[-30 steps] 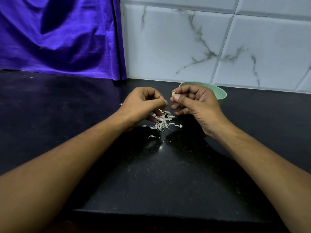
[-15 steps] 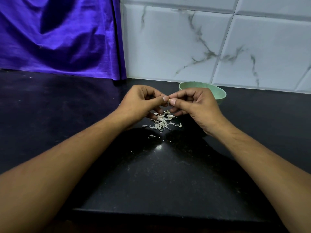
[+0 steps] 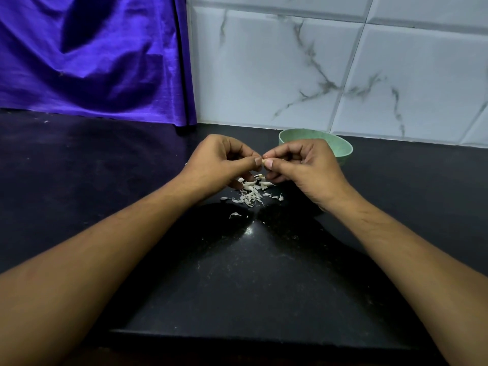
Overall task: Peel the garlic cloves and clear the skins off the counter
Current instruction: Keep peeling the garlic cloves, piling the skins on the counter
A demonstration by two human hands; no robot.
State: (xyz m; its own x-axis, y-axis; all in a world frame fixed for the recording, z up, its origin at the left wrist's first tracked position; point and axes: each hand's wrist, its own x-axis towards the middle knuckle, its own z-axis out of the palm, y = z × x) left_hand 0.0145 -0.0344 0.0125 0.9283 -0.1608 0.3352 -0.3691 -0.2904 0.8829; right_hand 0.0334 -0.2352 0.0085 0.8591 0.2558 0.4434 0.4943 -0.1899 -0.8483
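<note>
Both the left hand (image 3: 224,161) and right hand (image 3: 306,162) pinch one garlic clove (image 3: 263,161) over the skins (image 3: 250,192) mid-tabletop (image 3: 250,273), so I'd nick the tip and strip downward.

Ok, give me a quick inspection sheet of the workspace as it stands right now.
Surface: black counter, glossy, dusted with pale specks.
Job's things: garlic clove pinched between both hands, mostly hidden; pile of skins on the counter below the hands; green bowl behind the right hand, contents not visible.
Clutter: one stray skin lying apart, nearer the person than the pile.
Grippers: left hand and right hand both curled, thumbs and fingertips meeting on the clove.
Cables: nothing seen.
Surroundings: purple cloth hanging at back left; marbled white tile wall at back right.
</note>
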